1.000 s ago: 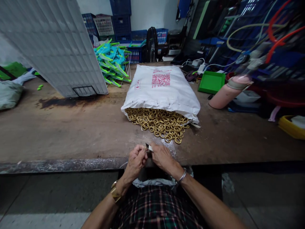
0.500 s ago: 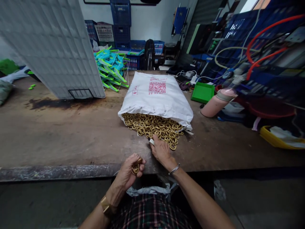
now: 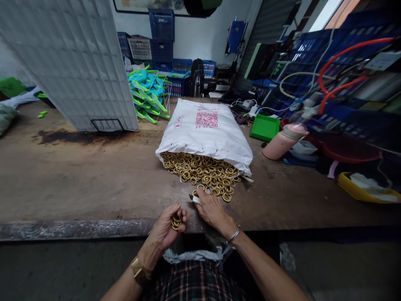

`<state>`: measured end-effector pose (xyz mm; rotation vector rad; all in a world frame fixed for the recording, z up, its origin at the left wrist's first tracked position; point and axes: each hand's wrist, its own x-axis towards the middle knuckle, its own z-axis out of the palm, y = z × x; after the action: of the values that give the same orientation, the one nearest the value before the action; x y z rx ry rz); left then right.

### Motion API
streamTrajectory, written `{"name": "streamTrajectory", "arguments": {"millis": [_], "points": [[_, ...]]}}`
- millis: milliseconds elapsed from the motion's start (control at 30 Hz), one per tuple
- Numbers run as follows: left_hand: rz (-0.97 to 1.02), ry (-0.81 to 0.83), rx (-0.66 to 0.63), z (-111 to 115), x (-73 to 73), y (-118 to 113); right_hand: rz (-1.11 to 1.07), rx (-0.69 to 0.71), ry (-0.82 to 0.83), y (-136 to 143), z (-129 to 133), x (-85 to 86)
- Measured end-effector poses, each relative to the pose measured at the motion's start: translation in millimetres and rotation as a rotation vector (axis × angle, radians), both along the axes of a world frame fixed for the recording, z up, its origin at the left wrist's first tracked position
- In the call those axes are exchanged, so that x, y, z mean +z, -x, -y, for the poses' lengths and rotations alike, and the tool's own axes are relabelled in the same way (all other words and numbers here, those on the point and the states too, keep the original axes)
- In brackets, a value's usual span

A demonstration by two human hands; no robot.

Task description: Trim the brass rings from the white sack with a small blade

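Several brass-coloured rings lie in my left hand, its fingers curled round them near the table's front edge. Just to the right, my right hand grips a small white tool with a dark tip, perhaps a blade. A ring shows at its fingertips, at the front of the pile. The loose ring pile spills from the mouth of a white sack with red print, lying on the brown table.
A tall whitish panel stands at the left, with turquoise and green plastic parts behind it. To the right are a green tray, a pink bottle and a yellow basin. A grey plastic bag hangs below the table edge.
My right hand has drawn back slightly to the left from the pile, with the white tool and a ring at its fingertips. My left hand still holds rings. The view has tilted slightly upward.
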<state>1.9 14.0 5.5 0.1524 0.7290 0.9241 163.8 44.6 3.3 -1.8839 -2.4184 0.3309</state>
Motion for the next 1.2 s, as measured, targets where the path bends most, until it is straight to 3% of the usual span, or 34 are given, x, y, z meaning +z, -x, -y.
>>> {"name": "streamTrajectory", "arguments": {"millis": [133,267,467,700,800,967,1100,1200], "points": [[0.016,0.086,0.133,-5.4,2.2,2.3,-0.087,0.071,0.019,-1.7,8.4,2.6],[-0.016,0.101,0.205,-10.1,6.7,7.0,-0.102,0.032,0.001,-2.1,10.3,2.2],[-0.191,-0.065,0.143,-6.9,3.3,4.9,-0.108,-0.006,-0.029,-2.8,8.4,-5.5],[-0.543,-0.306,0.039,-9.1,6.1,-11.6,-0.427,-0.021,-0.152,-12.5,-0.1,-7.1],[-0.696,-0.385,-0.015,-14.3,9.9,-17.5,-0.603,-0.02,-0.072,-11.2,0.2,-0.5],[-0.773,-0.485,-0.088,-17.9,5.5,-22.3,-0.754,-0.065,0.018,-4.7,4.2,10.3],[-0.844,-0.557,-0.004,-15.3,2.4,-22.7,-0.895,-0.141,0.145,2.4,6.3,10.9],[-0.894,-0.662,0.053,-12.2,5.8,-21.6,-1.07,-0.239,0.355,8.4,7.4,6.2]]}}
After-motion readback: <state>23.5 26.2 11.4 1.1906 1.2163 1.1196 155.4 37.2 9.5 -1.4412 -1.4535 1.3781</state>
